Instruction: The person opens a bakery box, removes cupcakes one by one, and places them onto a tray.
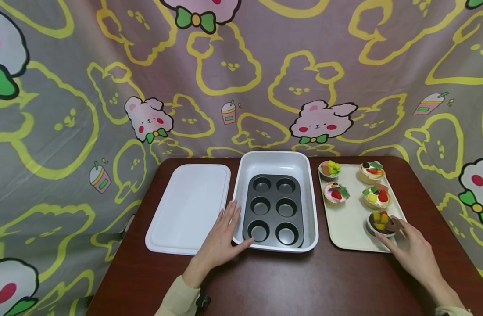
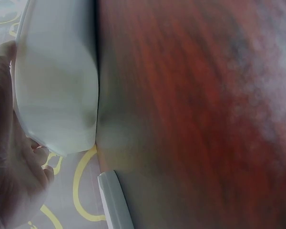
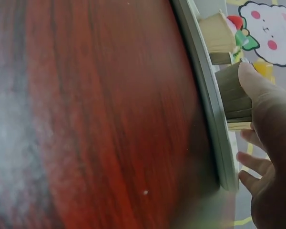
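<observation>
My left hand (image 1: 221,237) rests at the near left corner of a white deep pan (image 1: 276,163), its fingers extended along the side and its thumb over the front rim. Inside that pan lies a dark muffin tin (image 1: 273,206) with several cups, none holding anything. On the right, my right hand (image 1: 419,256) pinches a chocolate cupcake (image 1: 380,223) with yellow fruit cubes on top, thumb on the near side and fingers at the far right. The cupcake's dark ridged side (image 3: 232,93) shows beside the thumb in the right wrist view, close over the tray.
Several fruit-topped cupcakes stand on a cream tray (image 1: 345,228); a pink one (image 1: 336,194) and a white one (image 1: 376,196) are nearest. A flat white lid (image 1: 190,206) lies left of the pan. A patterned cloth (image 1: 233,66) hangs behind the brown table (image 1: 288,281).
</observation>
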`<state>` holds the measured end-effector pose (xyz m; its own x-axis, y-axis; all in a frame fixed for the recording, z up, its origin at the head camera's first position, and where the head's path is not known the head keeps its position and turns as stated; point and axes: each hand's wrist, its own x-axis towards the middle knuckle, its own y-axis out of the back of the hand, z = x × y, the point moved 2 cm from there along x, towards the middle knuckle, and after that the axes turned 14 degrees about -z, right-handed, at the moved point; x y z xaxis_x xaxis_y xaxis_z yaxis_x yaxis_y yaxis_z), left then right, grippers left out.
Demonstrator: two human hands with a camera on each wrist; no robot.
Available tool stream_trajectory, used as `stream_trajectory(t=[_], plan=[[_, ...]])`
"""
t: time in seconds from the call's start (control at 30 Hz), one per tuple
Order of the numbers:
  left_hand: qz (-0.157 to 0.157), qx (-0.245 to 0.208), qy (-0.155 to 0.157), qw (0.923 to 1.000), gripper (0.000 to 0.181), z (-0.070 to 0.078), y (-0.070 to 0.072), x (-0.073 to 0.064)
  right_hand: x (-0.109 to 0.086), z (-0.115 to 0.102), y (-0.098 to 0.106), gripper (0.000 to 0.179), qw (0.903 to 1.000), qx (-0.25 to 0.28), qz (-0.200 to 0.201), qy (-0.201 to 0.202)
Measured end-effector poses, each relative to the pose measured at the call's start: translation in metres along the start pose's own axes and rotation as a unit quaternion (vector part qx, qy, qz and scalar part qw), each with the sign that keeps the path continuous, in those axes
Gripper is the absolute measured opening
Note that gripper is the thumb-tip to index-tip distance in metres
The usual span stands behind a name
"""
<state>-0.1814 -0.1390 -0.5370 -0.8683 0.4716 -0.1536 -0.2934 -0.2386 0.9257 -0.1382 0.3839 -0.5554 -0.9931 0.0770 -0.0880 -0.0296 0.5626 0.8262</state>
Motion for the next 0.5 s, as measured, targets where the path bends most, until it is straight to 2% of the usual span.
stream_trajectory(t=[0.3,0.5], plan=[[-0.004,-0.004,0.003,1.0000,0.107,-0.0002,-0.0011,0.0003,-0.0018,0.0036,-0.0022,0.078,0.9996,0.025,0.016,0.001],[0.003,-0.010,-0.004,0.9999,0.106,0.0001,0.0010,-0.0012,0.0012,0.0054,-0.0048,0.083,0.9997,0.024,-0.007,0.003]])
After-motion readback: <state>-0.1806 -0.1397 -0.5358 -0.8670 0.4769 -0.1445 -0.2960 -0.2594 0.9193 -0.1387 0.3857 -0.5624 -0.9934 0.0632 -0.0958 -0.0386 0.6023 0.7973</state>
